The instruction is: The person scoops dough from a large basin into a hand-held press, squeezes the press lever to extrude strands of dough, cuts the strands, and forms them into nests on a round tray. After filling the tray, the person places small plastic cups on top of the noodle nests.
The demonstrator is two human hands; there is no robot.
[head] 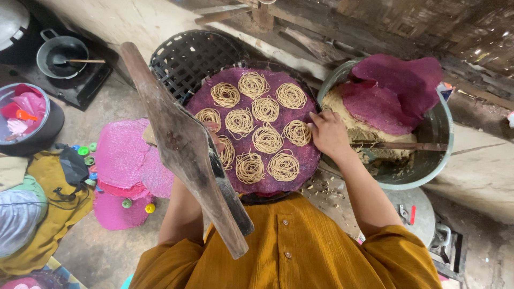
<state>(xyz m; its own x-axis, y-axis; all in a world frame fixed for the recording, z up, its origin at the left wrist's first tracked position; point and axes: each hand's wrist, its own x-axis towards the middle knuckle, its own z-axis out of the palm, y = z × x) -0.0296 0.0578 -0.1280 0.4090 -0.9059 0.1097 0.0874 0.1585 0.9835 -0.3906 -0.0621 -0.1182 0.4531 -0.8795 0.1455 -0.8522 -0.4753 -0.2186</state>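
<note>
— How many noodle nests lie on the purple mat?

— Ten that I can count: coiled, pale, spread over the round mat at the centre of the frame. One at the left edge is partly hidden behind the wooden press.

— And the hands?

— Two. The right hand rests at the right edge of the mat, fingers loosely curled and touching the nest nearest them; they are not closed on anything. The left hand is almost wholly behind the press, at the mat's left side; I cannot tell whether its fingers are open or closed, nor what they hold.

— What is under the mat?

— One dark woven basket tray, its rim showing at the upper left of the mat.

— To the right?

— One large metal basin holding brownish dough, with two purple sheets draped over it and one stick laid across.

— Left side?

— A stack of pink mats on the floor, with small coloured bottle caps scattered beside them, about eight visible. Farther up left, one grey pot with a ladle sits on one black stove, and one bowl holds pink bags.
</note>
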